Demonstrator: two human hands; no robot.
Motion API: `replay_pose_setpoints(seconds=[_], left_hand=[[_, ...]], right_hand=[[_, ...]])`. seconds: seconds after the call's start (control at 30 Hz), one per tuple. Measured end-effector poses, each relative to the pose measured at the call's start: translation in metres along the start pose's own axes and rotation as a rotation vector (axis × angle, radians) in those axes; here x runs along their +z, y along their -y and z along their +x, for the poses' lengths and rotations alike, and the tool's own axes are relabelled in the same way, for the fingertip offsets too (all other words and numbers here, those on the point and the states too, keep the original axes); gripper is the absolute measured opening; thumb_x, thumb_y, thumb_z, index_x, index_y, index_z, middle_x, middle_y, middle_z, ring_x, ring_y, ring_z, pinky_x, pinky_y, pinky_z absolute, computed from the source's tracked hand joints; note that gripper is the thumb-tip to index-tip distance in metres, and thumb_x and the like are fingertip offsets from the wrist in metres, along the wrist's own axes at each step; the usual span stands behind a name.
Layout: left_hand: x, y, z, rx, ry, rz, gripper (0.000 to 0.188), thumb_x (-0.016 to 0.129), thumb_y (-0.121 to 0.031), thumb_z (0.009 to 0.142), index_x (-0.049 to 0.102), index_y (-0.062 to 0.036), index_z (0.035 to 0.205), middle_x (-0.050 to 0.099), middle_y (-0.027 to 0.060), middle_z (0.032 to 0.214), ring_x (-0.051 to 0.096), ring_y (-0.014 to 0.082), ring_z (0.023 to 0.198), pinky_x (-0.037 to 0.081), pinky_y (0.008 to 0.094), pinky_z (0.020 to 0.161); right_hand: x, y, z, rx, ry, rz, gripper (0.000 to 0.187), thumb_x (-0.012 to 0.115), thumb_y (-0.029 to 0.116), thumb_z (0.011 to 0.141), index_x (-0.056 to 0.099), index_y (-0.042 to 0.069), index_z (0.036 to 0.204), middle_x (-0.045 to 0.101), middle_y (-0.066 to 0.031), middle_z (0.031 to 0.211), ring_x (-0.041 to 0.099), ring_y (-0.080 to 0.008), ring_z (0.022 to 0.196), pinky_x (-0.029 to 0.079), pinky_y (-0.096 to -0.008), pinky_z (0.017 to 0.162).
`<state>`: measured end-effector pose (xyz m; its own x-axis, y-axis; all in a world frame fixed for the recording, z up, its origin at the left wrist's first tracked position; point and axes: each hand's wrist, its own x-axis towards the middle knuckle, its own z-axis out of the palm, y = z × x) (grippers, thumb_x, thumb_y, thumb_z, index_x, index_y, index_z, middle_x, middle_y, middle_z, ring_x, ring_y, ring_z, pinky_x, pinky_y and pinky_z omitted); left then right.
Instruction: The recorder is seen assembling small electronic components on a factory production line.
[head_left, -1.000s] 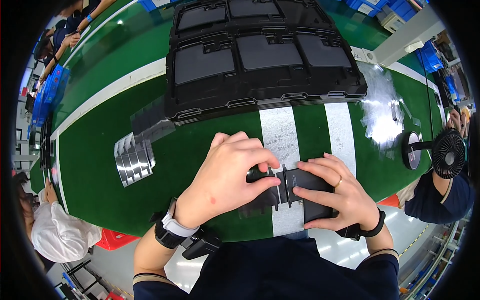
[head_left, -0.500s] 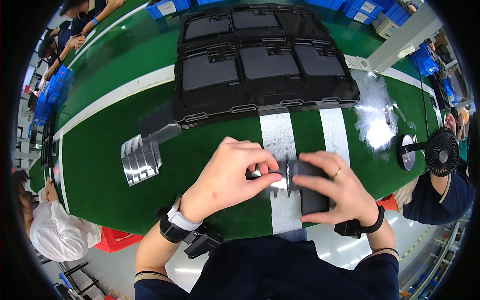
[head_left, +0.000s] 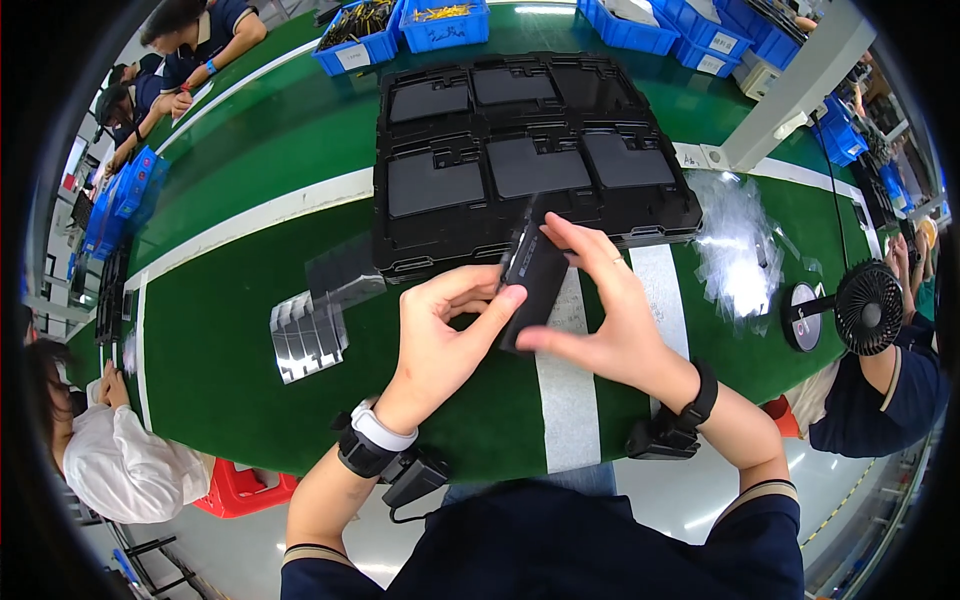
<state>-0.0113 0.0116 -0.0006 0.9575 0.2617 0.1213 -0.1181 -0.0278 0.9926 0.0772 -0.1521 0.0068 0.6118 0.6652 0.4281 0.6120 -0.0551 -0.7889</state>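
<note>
Factory assembly line: green conveyor belt (head_left: 250,330), blue parts bins (head_left: 440,25), seated co-workers.

Dark navy sleeves, black wristbands

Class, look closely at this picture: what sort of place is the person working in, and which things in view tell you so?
Most likely a factory assembly line. A long green work belt runs past several seated workers, a black moulded tray holds rows of identical flat parts, and blue parts bins line the far edge.

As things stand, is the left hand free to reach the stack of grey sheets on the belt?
Probably not yet: the left hand pinches the black part with the right hand. The grey sheets lie unobstructed to its left.
</note>
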Motion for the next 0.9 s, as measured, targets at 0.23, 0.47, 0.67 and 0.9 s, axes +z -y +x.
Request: replay_pose_setpoints(seconds=[0.23, 0.47, 0.67, 0.9], left_hand=[[0.0, -0.001, 0.005, 0.025, -0.099, 0.218, 0.015, 0.065, 0.004, 0.081, 0.058, 0.0059, 0.095, 0.061, 0.0057, 0.09, 0.062, 0.011, 0.083, 0.049, 0.0206, 0.073], [0.0, 0.002, 0.006, 0.085, -0.069, 0.085, 0.023, 0.068, 0.003, 0.079, 0.057, 0.0063, 0.099, 0.065, 0.009, 0.089, 0.065, 0.0131, 0.083, 0.051, 0.0234, 0.074], [-0.001, 0.001, 0.001, 0.129, -0.073, 0.076, 0.025, 0.07, 0.002, 0.077, 0.058, 0.0066, 0.099, 0.066, 0.0104, 0.088, 0.066, 0.0139, 0.081, 0.052, 0.0245, 0.074], [0.0, -0.003, -0.001, 0.053, 0.036, -0.028, 0.026, 0.07, 0.004, 0.077, 0.058, 0.0059, 0.1, 0.066, 0.0106, 0.086, 0.067, 0.015, 0.082, 0.053, 0.0241, 0.073]], right_hand=[[-0.004, -0.02, -0.005, 0.233, -0.039, 0.42, 0.03, 0.062, 0.0, 0.084, 0.059, -0.001, 0.113, 0.06, -0.0079, 0.097, 0.06, -0.0143, 0.091, 0.049, -0.0268, 0.081], [-0.003, -0.018, -0.004, 0.21, -0.133, 0.417, 0.025, 0.064, -0.001, 0.081, 0.063, -0.002, 0.106, 0.064, -0.0074, 0.091, 0.061, -0.0127, 0.083, 0.049, -0.0258, 0.074], [-0.012, -0.004, 0.0, -0.087, -0.159, -0.007, 0.023, 0.066, -0.003, 0.078, 0.066, -0.003, 0.101, 0.067, -0.0095, 0.084, 0.061, -0.0144, 0.078, 0.048, -0.0253, 0.07], [-0.018, -0.023, -0.001, 0.367, -0.029, 0.851, 0.009, 0.066, 0.009, 0.085, 0.069, 0.002, 0.088, 0.066, -0.0044, 0.078, 0.06, -0.0088, 0.073, 0.048, -0.0232, 0.067]])
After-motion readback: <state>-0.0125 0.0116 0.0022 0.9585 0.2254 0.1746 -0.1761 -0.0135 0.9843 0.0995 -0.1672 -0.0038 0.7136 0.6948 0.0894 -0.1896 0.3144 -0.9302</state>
